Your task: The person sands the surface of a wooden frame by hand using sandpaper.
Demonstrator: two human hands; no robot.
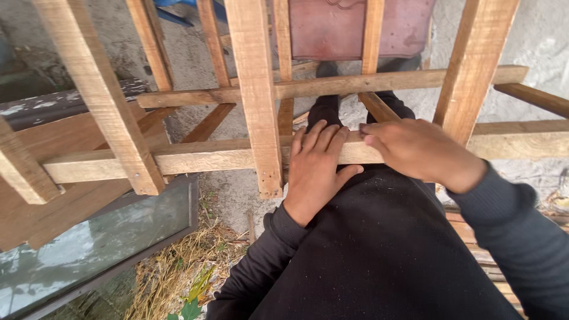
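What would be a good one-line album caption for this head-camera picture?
Both hands, left and right, press flat on a horizontal rail of an unfinished wooden frame.

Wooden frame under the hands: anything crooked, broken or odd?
Nothing looks broken. Both hands, left and right, rest flat on the horizontal rail. The upright slats only seem splayed, likely from the camera angle.
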